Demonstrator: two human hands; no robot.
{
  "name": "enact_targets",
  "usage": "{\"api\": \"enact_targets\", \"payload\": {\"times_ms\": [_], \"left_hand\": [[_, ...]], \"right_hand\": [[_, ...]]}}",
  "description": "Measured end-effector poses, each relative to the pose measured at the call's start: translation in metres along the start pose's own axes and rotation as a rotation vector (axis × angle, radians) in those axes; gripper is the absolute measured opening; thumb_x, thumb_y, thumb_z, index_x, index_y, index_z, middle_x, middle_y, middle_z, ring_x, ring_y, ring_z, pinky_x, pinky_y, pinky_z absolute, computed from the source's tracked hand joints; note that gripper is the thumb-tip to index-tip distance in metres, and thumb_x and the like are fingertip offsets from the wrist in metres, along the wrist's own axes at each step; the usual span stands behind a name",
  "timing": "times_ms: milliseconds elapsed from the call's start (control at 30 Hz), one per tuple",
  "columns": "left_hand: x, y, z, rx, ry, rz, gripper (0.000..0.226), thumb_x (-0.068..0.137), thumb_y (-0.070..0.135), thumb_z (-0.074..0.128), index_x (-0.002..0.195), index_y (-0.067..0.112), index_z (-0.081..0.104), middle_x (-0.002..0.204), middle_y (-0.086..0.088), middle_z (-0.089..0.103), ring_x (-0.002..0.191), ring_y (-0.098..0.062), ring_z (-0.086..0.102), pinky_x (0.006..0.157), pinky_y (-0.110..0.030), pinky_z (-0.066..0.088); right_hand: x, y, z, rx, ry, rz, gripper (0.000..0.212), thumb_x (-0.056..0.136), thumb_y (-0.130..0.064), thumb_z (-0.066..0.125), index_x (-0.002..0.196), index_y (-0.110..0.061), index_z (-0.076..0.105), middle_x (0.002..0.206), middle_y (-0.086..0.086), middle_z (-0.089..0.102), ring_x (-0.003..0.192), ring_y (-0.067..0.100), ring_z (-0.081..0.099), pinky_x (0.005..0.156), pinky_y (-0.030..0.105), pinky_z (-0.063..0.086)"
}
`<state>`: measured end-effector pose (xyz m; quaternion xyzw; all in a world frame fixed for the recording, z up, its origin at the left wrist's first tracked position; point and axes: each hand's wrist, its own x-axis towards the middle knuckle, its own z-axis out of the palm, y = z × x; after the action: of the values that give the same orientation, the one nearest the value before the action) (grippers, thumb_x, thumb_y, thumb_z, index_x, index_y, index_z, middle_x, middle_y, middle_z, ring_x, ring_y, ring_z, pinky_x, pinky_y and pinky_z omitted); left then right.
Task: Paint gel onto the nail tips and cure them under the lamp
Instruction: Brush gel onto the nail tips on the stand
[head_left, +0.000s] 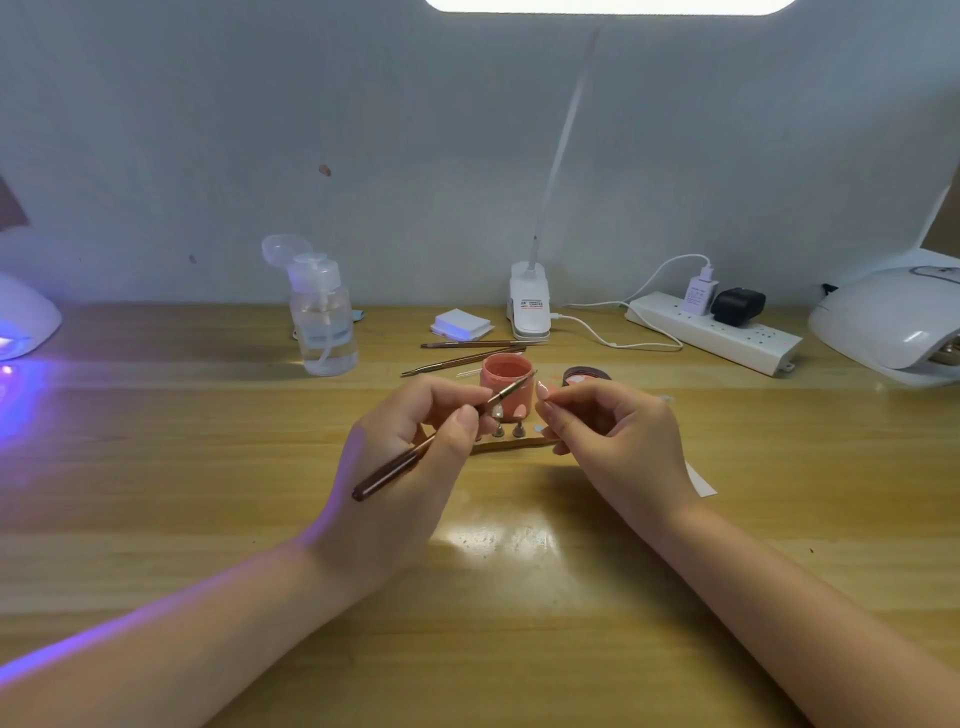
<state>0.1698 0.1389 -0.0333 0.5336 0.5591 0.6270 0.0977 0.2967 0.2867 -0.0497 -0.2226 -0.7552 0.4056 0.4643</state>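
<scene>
Left hand (415, 441) grip pinches a slim brown-handled gel brush (441, 434), bristles over the open coral-pink gel jar (506, 387) on the wooden counter (208, 467) (right hand (608, 431) grip pinching a small pink nail tip (543, 391) just beside).

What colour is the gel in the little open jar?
Coral pink gel in the small open jar, seen in the head view.
</scene>
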Motion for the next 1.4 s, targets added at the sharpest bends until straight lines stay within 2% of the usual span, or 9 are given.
{"api": "enact_targets", "payload": {"times_ms": [100,167,367,500,700,833,1033,1300,1400], "left_hand": [[-0.0003,-0.0014,0.0027,-0.029,-0.026,-0.051,0.016,0.087,0.024,0.056,0.098,0.022,0.068,0.088,0.004,0.073,0.086,-0.008,0.067,0.076,-0.019,0.049],[-0.0021,-0.0007,0.002,-0.073,-0.021,-0.047,0.017,0.083,0.031,0.058,0.092,0.021,0.069,0.083,0.0,0.073,0.083,-0.012,0.068,0.075,-0.022,0.052],[-0.0013,-0.0007,0.0053,-0.085,-0.007,-0.045,0.018,0.089,0.019,0.054,0.1,0.017,0.067,0.089,0.002,0.073,0.085,-0.004,0.066,0.075,-0.014,0.047],[-0.0033,-0.0018,0.0034,-0.053,-0.022,-0.046,0.017,0.083,0.03,0.056,0.091,0.021,0.067,0.082,0.003,0.072,0.082,-0.01,0.066,0.076,-0.024,0.051],[-0.0012,-0.0018,0.0051,-0.062,-0.009,-0.053,0.016,0.088,0.021,0.053,0.098,0.02,0.066,0.087,0.006,0.072,0.083,-0.003,0.065,0.075,-0.015,0.048],[-0.0033,-0.0003,0.0032,-0.064,-0.012,-0.025,0.021,0.081,0.033,0.053,0.091,0.02,0.067,0.083,0.001,0.072,0.081,-0.01,0.067,0.074,-0.023,0.052],[-0.0015,0.0001,0.0037,-0.045,0.013,-0.037,0.018,0.089,0.023,0.055,0.104,0.024,0.066,0.094,0.009,0.073,0.086,-0.004,0.065,0.075,-0.014,0.049],[-0.0026,-0.0001,0.0009,-0.085,-0.011,-0.042,0.021,0.08,0.031,0.057,0.093,0.018,0.069,0.085,-0.001,0.073,0.082,-0.009,0.066,0.074,-0.02,0.05],[-0.0007,0.0022,0.0032,-0.148,0.022,-0.038,0.016,0.086,0.02,0.058,0.096,0.014,0.067,0.086,-0.002,0.073,0.079,-0.006,0.065,0.072,-0.017,0.05]], "right_hand": [[-0.0007,-0.0011,0.0,-0.015,-0.004,-0.007,0.012,0.081,-0.007,0.074,0.084,-0.018,0.075,0.071,0.004,0.071,0.064,0.021,0.068,0.062,0.048,0.056],[-0.0008,-0.0019,-0.0001,-0.021,0.002,-0.008,0.015,0.081,-0.007,0.074,0.082,-0.022,0.073,0.07,0.004,0.07,0.063,0.021,0.068,0.062,0.048,0.057],[-0.0015,-0.0031,0.0002,-0.047,-0.007,-0.028,0.013,0.081,-0.008,0.074,0.084,-0.02,0.074,0.07,0.003,0.07,0.063,0.019,0.067,0.063,0.047,0.056],[-0.0012,-0.0033,0.0,-0.049,0.003,-0.022,0.015,0.082,-0.008,0.073,0.082,-0.023,0.072,0.069,0.005,0.07,0.063,0.021,0.067,0.063,0.048,0.056],[-0.0018,-0.0031,0.0005,-0.055,-0.006,-0.032,0.014,0.082,-0.009,0.074,0.082,-0.023,0.073,0.069,0.003,0.07,0.064,0.018,0.067,0.063,0.045,0.056],[-0.001,-0.0012,-0.0003,-0.083,0.023,-0.049,0.018,0.082,-0.01,0.074,0.082,-0.027,0.072,0.071,-0.002,0.07,0.065,0.017,0.067,0.065,0.045,0.056],[-0.0005,0.0022,-0.0015,-0.178,0.062,-0.139,0.007,0.083,-0.01,0.074,0.089,-0.013,0.075,0.076,-0.003,0.07,0.07,0.016,0.067,0.064,0.042,0.057],[-0.0012,0.0013,-0.0023,-0.136,0.063,-0.119,0.012,0.082,-0.008,0.073,0.087,-0.02,0.073,0.075,-0.003,0.071,0.069,0.016,0.069,0.065,0.044,0.057],[-0.001,0.0024,-0.0018,-0.107,0.044,-0.103,0.01,0.083,-0.009,0.074,0.089,-0.017,0.073,0.075,-0.002,0.071,0.069,0.018,0.069,0.064,0.045,0.057]]}}
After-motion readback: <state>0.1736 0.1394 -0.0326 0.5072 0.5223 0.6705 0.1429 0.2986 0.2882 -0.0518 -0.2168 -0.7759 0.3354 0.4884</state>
